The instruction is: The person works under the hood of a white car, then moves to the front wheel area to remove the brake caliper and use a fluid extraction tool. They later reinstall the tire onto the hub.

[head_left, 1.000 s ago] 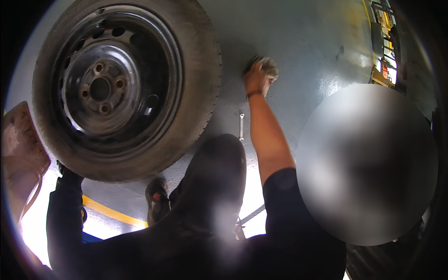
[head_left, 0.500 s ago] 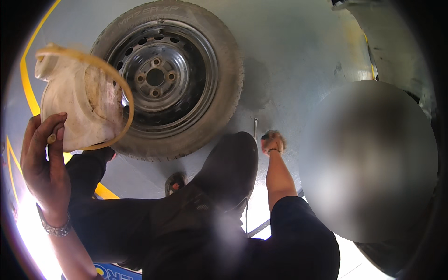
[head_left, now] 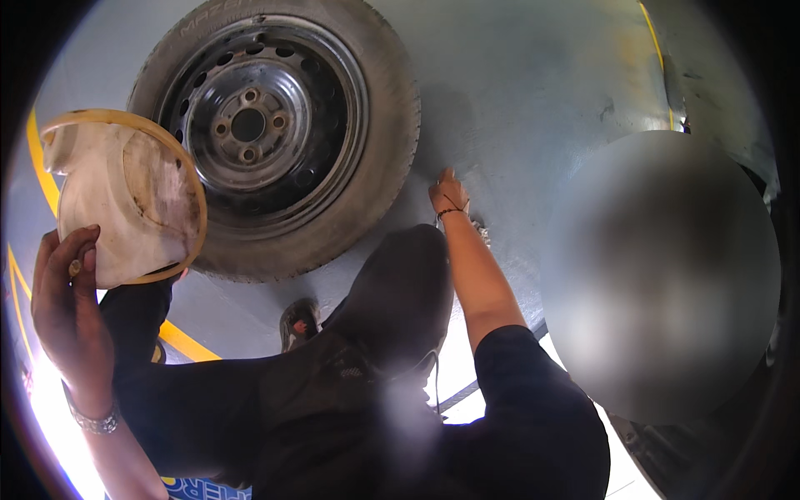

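Note:
My left hand [head_left: 67, 287] is closed on a stained, whitish translucent plastic reservoir [head_left: 117, 196] at the left. A yellowish hose [head_left: 196, 192] curves over its top and down its side. Between my fingers shows a small tan round end [head_left: 75, 268]. My right hand [head_left: 447, 196] is low near the floor, beyond my knee, with its fingers pointing down and drawn together. What they hold, if anything, is hidden. Just behind the right wrist, a small pale crumpled thing [head_left: 482, 232] lies on the floor, partly covered by my forearm.
A car wheel with its tyre [head_left: 392, 108] lies flat on the grey floor [head_left: 517, 92], beyond my bent knee [head_left: 408, 275]. Yellow lines [head_left: 187, 342] mark the floor. A large blurred round area [head_left: 667, 275] covers the right side. A shoe [head_left: 298, 323] shows below the wheel.
My right hand has moved away from a blurred reddish thing and reaches farther out. The open-end wrench seen on the floor beside it no longer shows. My left hand still holds the reservoir.

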{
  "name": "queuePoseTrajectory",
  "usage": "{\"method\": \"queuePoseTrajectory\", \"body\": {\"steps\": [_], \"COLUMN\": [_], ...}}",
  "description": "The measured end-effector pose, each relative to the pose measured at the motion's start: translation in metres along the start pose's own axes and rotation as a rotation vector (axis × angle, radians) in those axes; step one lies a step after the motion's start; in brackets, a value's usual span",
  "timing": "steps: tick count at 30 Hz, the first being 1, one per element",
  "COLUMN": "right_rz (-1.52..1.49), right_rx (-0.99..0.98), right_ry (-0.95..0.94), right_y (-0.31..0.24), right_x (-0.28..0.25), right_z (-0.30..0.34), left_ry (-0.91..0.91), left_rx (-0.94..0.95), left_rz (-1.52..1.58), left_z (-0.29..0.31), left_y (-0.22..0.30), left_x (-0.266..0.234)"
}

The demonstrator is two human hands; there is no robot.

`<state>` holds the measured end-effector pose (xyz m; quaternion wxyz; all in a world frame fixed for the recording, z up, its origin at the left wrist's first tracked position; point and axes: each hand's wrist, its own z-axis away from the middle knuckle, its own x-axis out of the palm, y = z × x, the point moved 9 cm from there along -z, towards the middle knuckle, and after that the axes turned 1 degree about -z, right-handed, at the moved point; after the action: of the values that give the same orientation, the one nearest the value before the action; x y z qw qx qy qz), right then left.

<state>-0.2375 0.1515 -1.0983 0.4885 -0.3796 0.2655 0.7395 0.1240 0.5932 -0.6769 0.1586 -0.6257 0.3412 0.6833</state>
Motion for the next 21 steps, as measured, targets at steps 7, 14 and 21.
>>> {"method": "queuePoseTrajectory", "body": {"steps": [7, 14, 21], "right_rz": [-0.145, -0.208, -0.155], "right_rx": [-0.232, 0.511, 0.28], "right_ry": [0.173, 0.108, 0.065], "right_y": [0.115, 0.238, 0.234], "right_x": [0.006, 0.052, 0.062], "right_z": [-0.015, 0.06, 0.143], "left_ry": [-0.05, -0.047, -0.008], "left_rx": [0.062, 0.031, 0.106], "left_rz": [0.172, 0.256, 0.392], "left_z": [-0.013, 0.005, 0.008], "left_y": [0.04, 0.04, 0.031], "left_x": [0.011, 0.004, -0.006]}}
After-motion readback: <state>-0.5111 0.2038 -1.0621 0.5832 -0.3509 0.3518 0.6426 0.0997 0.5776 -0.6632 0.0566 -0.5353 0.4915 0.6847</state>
